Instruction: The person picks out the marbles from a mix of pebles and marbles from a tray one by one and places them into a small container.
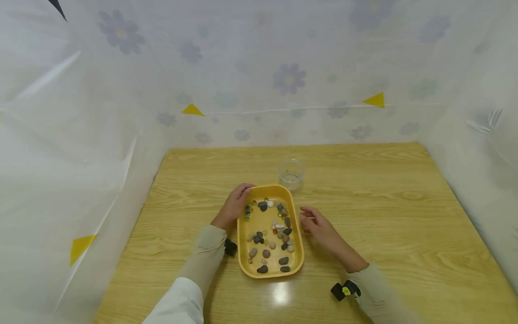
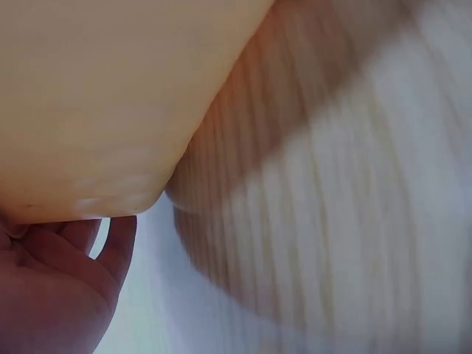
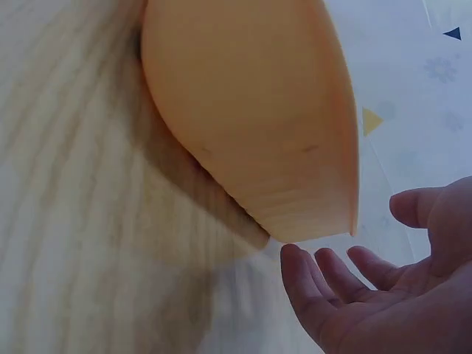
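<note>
A yellow plastic tray (image 1: 243, 252) stands on the table in the head view, holding dark and pale pebbles (image 1: 266, 254) and small glass beads (image 1: 247, 213). My left hand (image 1: 234, 204) grips its rim near the far left corner. In the left wrist view the fingers of that hand (image 2: 59, 287) curl behind the tray's edge, partly hidden. To the right of the tray, my right hand (image 1: 319, 227) is held with spread, slightly bent fingers and holds nothing. The right wrist view has this hand (image 3: 398, 287) just apart from the tray wall (image 3: 251, 110).
Just beyond the tray's far right corner stands a clear round container (image 1: 291, 174). The wooden table (image 1: 384, 202) is enclosed at the back and sides by whitish flowered sheeting (image 1: 259, 67) with yellow triangles (image 1: 374, 100).
</note>
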### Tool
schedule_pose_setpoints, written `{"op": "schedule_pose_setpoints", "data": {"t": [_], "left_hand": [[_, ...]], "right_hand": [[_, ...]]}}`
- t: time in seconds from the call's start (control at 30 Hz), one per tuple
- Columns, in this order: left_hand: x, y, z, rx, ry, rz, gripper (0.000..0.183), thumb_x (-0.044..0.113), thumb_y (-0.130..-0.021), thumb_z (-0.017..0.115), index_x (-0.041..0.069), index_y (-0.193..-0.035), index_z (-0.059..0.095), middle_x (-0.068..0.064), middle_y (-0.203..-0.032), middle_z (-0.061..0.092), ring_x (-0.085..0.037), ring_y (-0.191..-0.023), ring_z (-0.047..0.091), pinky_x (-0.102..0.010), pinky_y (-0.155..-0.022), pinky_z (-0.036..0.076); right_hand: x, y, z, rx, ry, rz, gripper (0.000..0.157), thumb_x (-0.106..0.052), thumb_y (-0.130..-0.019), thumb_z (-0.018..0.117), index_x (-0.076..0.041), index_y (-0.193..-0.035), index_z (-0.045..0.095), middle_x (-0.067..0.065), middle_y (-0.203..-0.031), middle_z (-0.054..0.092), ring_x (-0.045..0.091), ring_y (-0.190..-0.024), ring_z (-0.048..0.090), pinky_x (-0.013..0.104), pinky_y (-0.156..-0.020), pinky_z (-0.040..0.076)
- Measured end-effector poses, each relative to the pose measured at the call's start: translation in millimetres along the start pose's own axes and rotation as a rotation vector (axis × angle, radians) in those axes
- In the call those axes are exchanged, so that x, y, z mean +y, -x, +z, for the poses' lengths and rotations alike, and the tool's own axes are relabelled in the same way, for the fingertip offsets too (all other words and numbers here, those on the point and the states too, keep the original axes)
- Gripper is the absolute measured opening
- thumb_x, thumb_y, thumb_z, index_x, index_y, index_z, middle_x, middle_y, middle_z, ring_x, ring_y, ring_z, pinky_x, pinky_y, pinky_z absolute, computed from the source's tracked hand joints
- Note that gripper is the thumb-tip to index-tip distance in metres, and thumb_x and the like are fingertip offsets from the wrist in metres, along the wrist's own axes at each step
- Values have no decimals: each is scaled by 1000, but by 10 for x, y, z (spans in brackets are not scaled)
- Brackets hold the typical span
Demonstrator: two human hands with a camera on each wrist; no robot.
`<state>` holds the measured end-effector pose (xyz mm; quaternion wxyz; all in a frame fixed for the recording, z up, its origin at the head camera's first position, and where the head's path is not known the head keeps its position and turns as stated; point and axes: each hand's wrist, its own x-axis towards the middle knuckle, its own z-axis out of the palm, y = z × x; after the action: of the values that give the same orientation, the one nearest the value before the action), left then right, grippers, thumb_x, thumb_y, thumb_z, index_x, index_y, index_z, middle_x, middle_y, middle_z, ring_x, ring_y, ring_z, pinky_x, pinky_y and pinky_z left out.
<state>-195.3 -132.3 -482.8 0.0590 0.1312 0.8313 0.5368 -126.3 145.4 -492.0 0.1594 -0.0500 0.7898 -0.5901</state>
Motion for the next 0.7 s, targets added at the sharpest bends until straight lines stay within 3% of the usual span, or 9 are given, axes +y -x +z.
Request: {"op": "schedule_pose_setpoints", "data": {"t": [0.1,0.4,0.53,0.7], "left_hand": [[84,-5,47,-64,32,-2,34,15,-103,32,-6,-123,48,-27,-114,52,-43,-98,51,-48,-86,41],[130,-100,162,-222,50,29,35,19,-103,32,-8,-122,46,-29,-111,51,-44,-96,52,-50,-84,43],[104,-179,237,-268,58,56,32,16,-103,33,-6,-122,47,-26,-110,53,-43,-94,52,-50,-83,44],[-99,-338,344,-257,28,68,34,26,-102,34,3,-122,50,-15,-110,55,-32,-93,56,-44,-82,46]], "right_hand": [[-9,-121,-27,20,37,-56,49,-32,-99,44,-3,-138,38,19,-128,46,33,-114,48,44,-89,45],[-54,-376,-35,72,185,-169,54,-33,-99,44,2,-139,35,23,-138,36,37,-119,41,53,-94,37],[52,-524,-66,80,255,-198,48,-33,-99,44,-1,-135,43,18,-131,48,34,-117,47,50,-96,37],[137,-668,-132,83,254,-242,38,-33,-98,46,-5,-120,59,13,-108,63,28,-98,58,46,-86,45]]}}
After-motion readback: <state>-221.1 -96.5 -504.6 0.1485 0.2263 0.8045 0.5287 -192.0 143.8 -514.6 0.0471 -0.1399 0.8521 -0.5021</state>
